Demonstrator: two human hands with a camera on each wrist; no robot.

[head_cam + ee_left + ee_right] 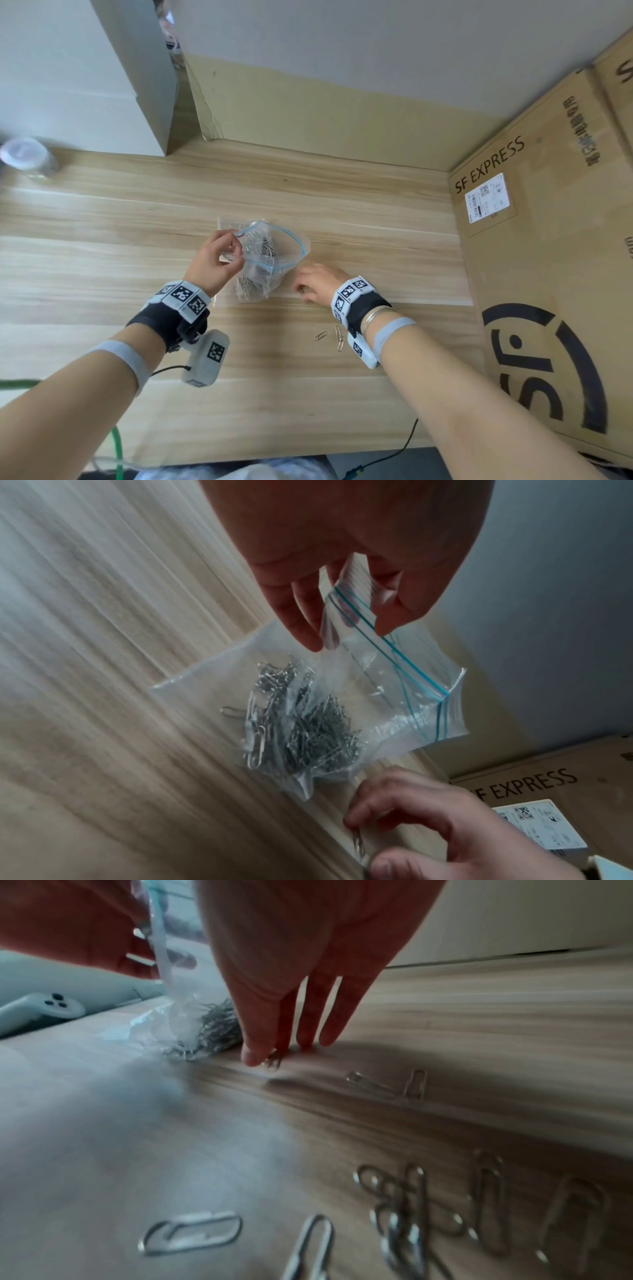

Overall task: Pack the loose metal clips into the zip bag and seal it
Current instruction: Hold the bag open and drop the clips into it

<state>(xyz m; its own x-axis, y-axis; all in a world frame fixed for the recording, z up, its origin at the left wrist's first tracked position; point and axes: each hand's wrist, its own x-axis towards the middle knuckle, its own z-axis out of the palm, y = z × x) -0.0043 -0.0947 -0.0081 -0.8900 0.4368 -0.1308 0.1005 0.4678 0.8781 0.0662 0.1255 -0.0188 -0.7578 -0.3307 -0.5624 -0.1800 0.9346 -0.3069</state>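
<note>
Nearest you, loose clips [337,337] lie on the table [102,222]. Beyond them your right hand [317,282] pinches one clip beside the zip bag [267,260]; your left hand [214,258] grips its raised rim. Loosen that grip and the mouth could sag, spilling clips.

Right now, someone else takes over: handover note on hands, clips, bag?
Left hand pinches the zip bag by its rim, holding the mouth open; its base rests on the table.
Right hand is down on the table beside the bag, pinching a clip.
Done: most clips are in the bag.
Left: loose clips near the right wrist still need bagging, then press the blue zip strip closed.
</note>
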